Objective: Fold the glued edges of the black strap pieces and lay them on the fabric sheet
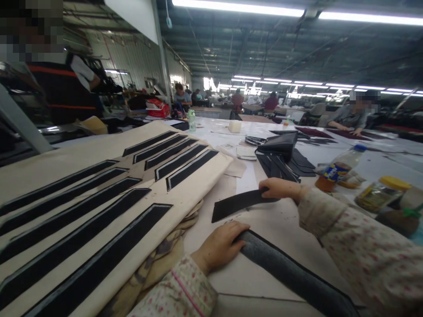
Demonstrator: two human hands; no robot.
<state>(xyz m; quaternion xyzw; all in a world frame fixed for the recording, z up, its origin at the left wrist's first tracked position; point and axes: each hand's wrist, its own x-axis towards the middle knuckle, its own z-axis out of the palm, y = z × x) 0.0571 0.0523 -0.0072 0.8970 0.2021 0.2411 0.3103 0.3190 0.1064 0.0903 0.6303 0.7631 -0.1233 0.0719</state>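
My left hand [222,245] rests, fingers curled, on the near end of a long dark grey strip [297,277] that runs toward the lower right across the table. My right hand [279,188] is closed on one end of a shorter black strip [238,203], which lies just off the table and points left. Both sleeves are pale with a small floral print.
A tilted cream board [109,154] on the left carries several black strips with grey edges. A pile of black pieces [280,154] lies beyond my right hand. A bottle [340,167] and jars [380,193] stand at the right. Other people sit at tables behind.
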